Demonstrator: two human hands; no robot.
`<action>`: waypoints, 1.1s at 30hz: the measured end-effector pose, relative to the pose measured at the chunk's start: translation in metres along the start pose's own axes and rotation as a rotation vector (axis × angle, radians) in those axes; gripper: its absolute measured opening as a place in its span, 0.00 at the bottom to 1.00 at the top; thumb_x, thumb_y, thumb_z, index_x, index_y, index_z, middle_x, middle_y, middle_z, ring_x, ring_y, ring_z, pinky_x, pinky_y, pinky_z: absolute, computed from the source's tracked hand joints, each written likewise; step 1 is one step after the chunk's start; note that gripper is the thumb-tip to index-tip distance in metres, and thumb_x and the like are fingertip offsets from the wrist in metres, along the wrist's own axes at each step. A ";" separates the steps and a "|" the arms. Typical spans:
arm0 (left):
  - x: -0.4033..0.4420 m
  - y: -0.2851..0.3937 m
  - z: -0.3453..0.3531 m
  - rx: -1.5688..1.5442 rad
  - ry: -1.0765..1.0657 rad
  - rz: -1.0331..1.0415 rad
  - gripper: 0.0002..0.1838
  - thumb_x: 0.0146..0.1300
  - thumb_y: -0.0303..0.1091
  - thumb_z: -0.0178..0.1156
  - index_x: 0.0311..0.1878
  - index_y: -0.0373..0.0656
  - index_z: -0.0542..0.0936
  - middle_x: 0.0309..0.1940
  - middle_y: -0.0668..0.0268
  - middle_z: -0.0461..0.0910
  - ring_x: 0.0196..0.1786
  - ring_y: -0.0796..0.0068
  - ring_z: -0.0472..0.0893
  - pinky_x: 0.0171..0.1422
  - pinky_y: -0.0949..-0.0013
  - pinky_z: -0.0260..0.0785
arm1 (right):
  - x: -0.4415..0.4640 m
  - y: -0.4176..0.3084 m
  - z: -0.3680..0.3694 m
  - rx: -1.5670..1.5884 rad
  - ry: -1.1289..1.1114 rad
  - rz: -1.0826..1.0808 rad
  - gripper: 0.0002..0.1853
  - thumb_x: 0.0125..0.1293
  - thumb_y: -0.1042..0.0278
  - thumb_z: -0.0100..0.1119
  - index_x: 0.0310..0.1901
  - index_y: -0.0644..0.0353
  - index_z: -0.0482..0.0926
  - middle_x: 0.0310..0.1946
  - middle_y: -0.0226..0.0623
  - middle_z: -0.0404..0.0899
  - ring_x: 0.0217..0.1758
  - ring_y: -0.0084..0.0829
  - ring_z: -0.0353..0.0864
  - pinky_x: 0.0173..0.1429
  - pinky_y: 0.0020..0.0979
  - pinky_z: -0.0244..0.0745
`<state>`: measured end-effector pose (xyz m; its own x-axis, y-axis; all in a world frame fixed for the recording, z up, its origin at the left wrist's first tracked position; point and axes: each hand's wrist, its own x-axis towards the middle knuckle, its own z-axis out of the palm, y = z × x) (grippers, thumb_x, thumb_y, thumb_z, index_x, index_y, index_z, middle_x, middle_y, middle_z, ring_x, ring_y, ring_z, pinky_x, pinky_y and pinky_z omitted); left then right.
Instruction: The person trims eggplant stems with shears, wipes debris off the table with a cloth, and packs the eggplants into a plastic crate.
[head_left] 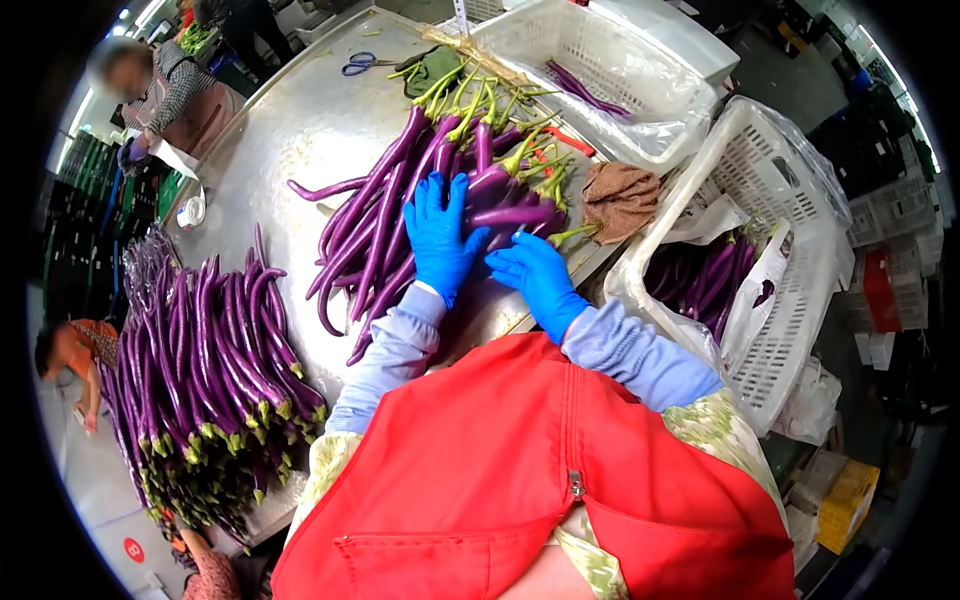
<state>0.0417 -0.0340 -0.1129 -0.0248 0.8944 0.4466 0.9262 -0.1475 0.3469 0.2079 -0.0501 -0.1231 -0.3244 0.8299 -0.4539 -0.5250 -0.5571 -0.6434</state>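
A loose pile of long purple eggplants (385, 215) with green stems lies on the metal table in front of me. My left hand (436, 240), in a blue glove, rests on the pile with its fingers spread. Just right of it, my right hand (540, 284), also blue-gloved, reaches in with fingers extended at the near side of a thick eggplant (515, 215). Whether its fingertips touch that eggplant is unclear. Both palms face down and hide what lies beneath them. A large stack of eggplants (200, 350) lies to the left, stem ends toward me.
Scissors (366, 64) and a dark green cloth (434, 72) lie at the table's (290, 130) far side. A brown cloth (620, 203) sits at the right edge. Two white crates (690, 150) (800, 290) hold eggplants. Another person (185, 95) stands across the table.
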 end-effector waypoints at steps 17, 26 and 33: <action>0.036 0.194 -0.047 -0.761 -0.348 0.655 0.29 0.53 0.19 0.63 0.62 0.43 0.75 0.64 0.50 0.68 0.67 0.50 0.68 0.70 0.57 0.60 | -0.078 -0.203 -0.284 -0.951 0.760 -0.728 0.28 0.61 0.63 0.59 0.62 0.62 0.70 0.48 0.42 0.80 0.51 0.37 0.80 0.54 0.33 0.74; 0.044 0.311 0.143 -0.633 -1.025 0.547 0.30 0.58 0.30 0.61 0.66 0.42 0.69 0.65 0.45 0.66 0.59 0.50 0.74 0.60 0.57 0.69 | -0.006 -0.203 -0.385 -1.207 1.003 -0.427 0.37 0.56 0.59 0.60 0.68 0.58 0.63 0.64 0.51 0.67 0.64 0.46 0.69 0.66 0.37 0.66; 0.044 0.351 0.289 -0.509 -1.152 0.302 0.34 0.59 0.35 0.61 0.68 0.36 0.64 0.65 0.44 0.67 0.68 0.51 0.68 0.71 0.60 0.60 | 0.040 -0.246 -0.463 -1.246 0.834 -0.277 0.19 0.61 0.61 0.56 0.53 0.58 0.78 0.41 0.42 0.82 0.40 0.36 0.82 0.50 0.33 0.75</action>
<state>0.4750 0.0756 -0.2100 0.7308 0.6065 -0.3131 0.5857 -0.3217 0.7439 0.6883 0.1068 -0.2679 0.4166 0.8934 -0.1681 0.6220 -0.4150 -0.6640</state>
